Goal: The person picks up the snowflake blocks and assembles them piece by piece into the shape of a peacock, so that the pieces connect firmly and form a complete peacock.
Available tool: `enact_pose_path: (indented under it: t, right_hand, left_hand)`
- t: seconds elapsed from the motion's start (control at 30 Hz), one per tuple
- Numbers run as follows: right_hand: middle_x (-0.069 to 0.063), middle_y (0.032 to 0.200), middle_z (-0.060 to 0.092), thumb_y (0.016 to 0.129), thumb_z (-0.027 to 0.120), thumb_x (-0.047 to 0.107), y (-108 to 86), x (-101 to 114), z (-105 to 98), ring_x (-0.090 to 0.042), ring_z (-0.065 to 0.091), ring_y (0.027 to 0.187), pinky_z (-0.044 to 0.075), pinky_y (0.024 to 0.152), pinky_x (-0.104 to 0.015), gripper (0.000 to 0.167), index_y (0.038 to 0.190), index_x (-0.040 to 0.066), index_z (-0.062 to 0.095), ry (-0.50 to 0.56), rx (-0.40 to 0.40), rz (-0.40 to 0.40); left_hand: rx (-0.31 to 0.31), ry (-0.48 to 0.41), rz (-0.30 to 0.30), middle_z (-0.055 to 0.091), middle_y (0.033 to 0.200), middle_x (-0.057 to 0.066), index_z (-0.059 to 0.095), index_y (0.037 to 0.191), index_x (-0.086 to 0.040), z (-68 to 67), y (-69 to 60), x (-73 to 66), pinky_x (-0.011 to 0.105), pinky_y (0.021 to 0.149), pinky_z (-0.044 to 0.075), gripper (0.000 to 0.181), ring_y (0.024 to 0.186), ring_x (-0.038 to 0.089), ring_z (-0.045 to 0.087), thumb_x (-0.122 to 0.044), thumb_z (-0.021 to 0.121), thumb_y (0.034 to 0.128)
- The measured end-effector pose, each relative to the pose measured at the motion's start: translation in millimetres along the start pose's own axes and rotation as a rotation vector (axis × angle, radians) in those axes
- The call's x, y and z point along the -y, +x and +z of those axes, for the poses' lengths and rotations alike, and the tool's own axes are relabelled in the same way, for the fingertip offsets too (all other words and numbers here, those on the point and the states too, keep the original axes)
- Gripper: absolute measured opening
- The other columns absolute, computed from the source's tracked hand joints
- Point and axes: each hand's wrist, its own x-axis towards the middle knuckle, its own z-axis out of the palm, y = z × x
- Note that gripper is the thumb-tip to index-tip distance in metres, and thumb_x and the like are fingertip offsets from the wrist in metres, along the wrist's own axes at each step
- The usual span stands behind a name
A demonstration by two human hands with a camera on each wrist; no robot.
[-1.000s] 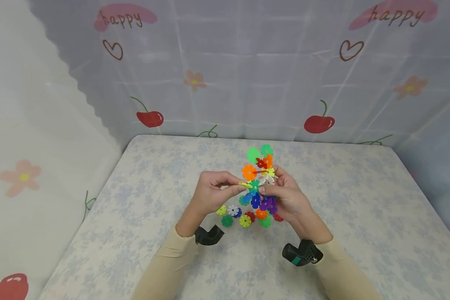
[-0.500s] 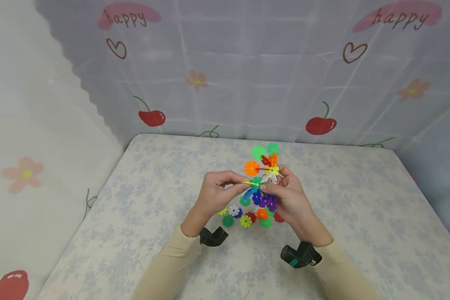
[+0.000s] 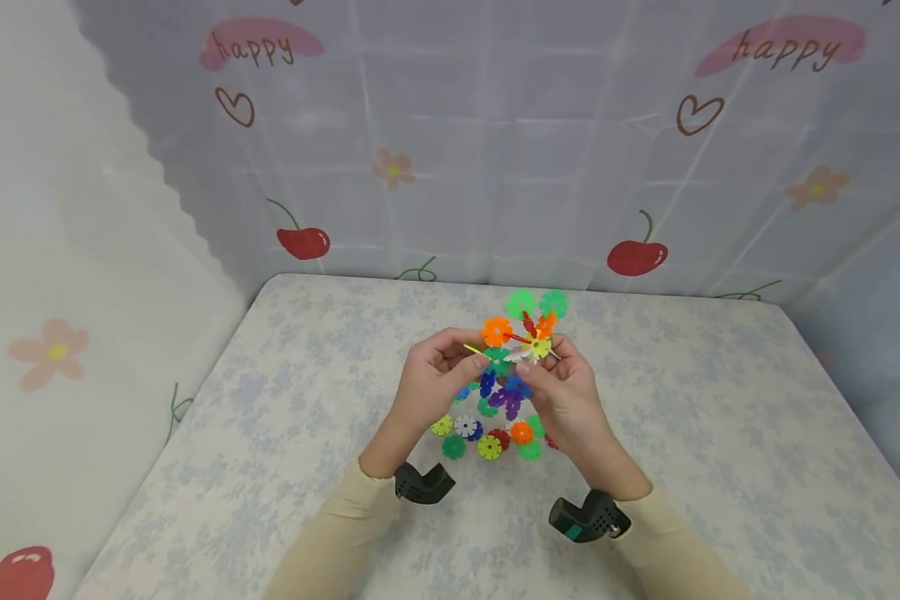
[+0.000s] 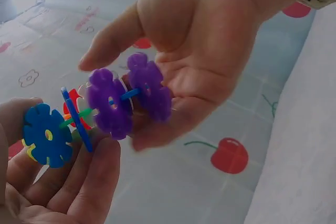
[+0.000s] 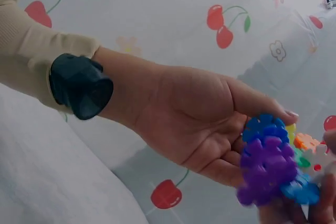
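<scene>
Between my hands is a colourful build of interlocking plastic snowflake discs (image 3: 497,361), raised above the table. My left hand (image 3: 442,375) grips its left side, thumb beside a yellow disc (image 3: 475,350) seen edge-on and the green one. On the other side my right hand (image 3: 566,400) pinches the build near a white disc, with the thumb in front and the fingers behind. Purple discs (image 4: 111,103) and a blue disc (image 4: 48,136) show large in the left wrist view. In the right wrist view, purple discs (image 5: 268,163) cover part of the left fingers.
Several loose discs lie on the table below the hands, among them a white disc (image 3: 466,427), a dark green disc (image 3: 453,447), a yellow disc (image 3: 490,447) and an orange disc (image 3: 522,432). A patterned cloth (image 3: 450,308) covers the table, and a printed curtain (image 3: 487,167) hangs behind.
The build has turned in the hands, its purple and dark blue discs swinging left. My left fingers have moved from pinching the yellow disc to reaching farther behind the build. The right hand shifts slightly left.
</scene>
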Motion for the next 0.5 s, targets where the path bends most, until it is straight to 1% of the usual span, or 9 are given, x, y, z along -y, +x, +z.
enact_pose_path:
  t: [0.07, 0.1, 0.13, 0.17, 0.2, 0.27, 0.33, 0.4, 0.5]
  right_hand:
    - [0.006, 0.088, 0.062, 0.102, 0.052, 0.002, 0.7, 0.1, -0.8, -0.006, 0.063, 0.079, 0.057, 0.079, -0.019, 0.009, 0.104, 0.011, 0.049, -0.044, 0.018, 0.004]
    - [0.006, 0.086, 0.061, 0.104, 0.051, 0.006, 1.2, 0.4, -1.1, -0.007, 0.061, 0.077, 0.057, 0.078, -0.02, 0.007, 0.1, 0.011, 0.051, -0.069, 0.02, 0.009]
    - [0.007, 0.083, 0.061, 0.104, 0.05, 0.007, 1.7, 0.7, -1.2, -0.007, 0.061, 0.074, 0.057, 0.077, -0.021, 0.009, 0.097, 0.011, 0.052, -0.097, 0.017, 0.017]
    - [0.006, 0.082, 0.061, 0.105, 0.05, 0.008, 2.2, 1.0, -1.3, -0.008, 0.062, 0.072, 0.058, 0.077, -0.021, 0.012, 0.094, 0.011, 0.054, -0.119, 0.007, 0.028]
    - [0.006, 0.081, 0.063, 0.105, 0.05, 0.009, 2.8, 1.2, -1.2, -0.008, 0.064, 0.072, 0.059, 0.078, -0.023, 0.015, 0.092, 0.012, 0.056, -0.14, -0.007, 0.042]
    - [0.007, 0.078, 0.065, 0.105, 0.051, 0.007, 3.5, 1.4, -1.1, -0.008, 0.067, 0.072, 0.061, 0.079, -0.023, 0.018, 0.09, 0.012, 0.058, -0.18, -0.034, 0.07]
    - [0.007, 0.076, 0.066, 0.105, 0.052, 0.006, 3.9, 1.6, -1.5, -0.009, 0.068, 0.071, 0.061, 0.078, -0.024, 0.019, 0.089, 0.013, 0.059, -0.204, -0.044, 0.091]
    - [0.007, 0.075, 0.068, 0.105, 0.051, 0.007, 4.6, 1.6, -2.7, -0.008, 0.069, 0.071, 0.061, 0.077, -0.025, 0.021, 0.086, 0.013, 0.059, -0.22, -0.019, 0.11]
    - [0.008, 0.074, 0.071, 0.105, 0.05, 0.008, 5.3, 1.3, -5.0, -0.008, 0.071, 0.07, 0.062, 0.076, -0.026, 0.025, 0.083, 0.014, 0.059, -0.217, 0.071, 0.131]
  left_hand:
    - [-0.038, -0.045, -0.057, 0.07, 0.1, 0.005, 0.061, 0.119, 0.014, -3.4, 0.0, -3.3, 0.022, 0.08, 0.06, 0.031, 0.083, 0.003, 0.065, -0.01, 0.064, 0.0992]
    - [-0.046, -0.07, -0.088, 0.07, 0.099, -0.002, 0.06, 0.12, 0.014, -5.2, 0.2, -4.9, 0.021, 0.079, 0.059, 0.029, 0.082, 0.005, 0.064, -0.004, 0.062, 0.0984]
    - [-0.047, -0.096, -0.119, 0.069, 0.097, -0.007, 0.06, 0.12, 0.014, -6.9, 0.4, -6.7, 0.021, 0.079, 0.058, 0.027, 0.08, 0.006, 0.063, -0.002, 0.06, 0.0979]
    - [-0.045, -0.119, -0.146, 0.068, 0.093, -0.01, 0.061, 0.118, 0.012, -8.4, 0.7, -8.0, 0.02, 0.078, 0.058, 0.024, 0.079, 0.007, 0.062, -0.001, 0.059, 0.0974]
    - [-0.039, -0.144, -0.169, 0.067, 0.091, -0.011, 0.062, 0.114, 0.01, -9.7, 1.0, -9.1, 0.02, 0.077, 0.058, 0.021, 0.077, 0.008, 0.061, -0.001, 0.058, 0.0969]
    - [-0.025, -0.187, -0.199, 0.067, 0.089, -0.011, 0.065, 0.105, 0.001, -11.7, 1.5, -10.6, 0.02, 0.075, 0.057, 0.013, 0.075, 0.009, 0.06, -0.002, 0.056, 0.0965]
    - [-0.014, -0.223, -0.213, 0.067, 0.086, -0.01, 0.066, 0.096, -0.009, -13.0, 2.1, -10.8, 0.02, 0.074, 0.057, 0.013, 0.073, 0.009, 0.06, -0.002, 0.056, 0.0961]
    - [-0.012, -0.26, -0.211, 0.067, 0.085, -0.009, 0.065, 0.091, -0.017, -14.1, 2.7, -10.1, 0.02, 0.073, 0.057, 0.019, 0.072, 0.009, 0.059, -0.002, 0.054, 0.0958]
    - [-0.024, -0.31, -0.197, 0.067, 0.085, -0.009, 0.064, 0.092, -0.019, -15.9, 3.7, -8.1, 0.019, 0.07, 0.055, 0.022, 0.073, 0.008, 0.06, -0.001, 0.052, 0.0962]
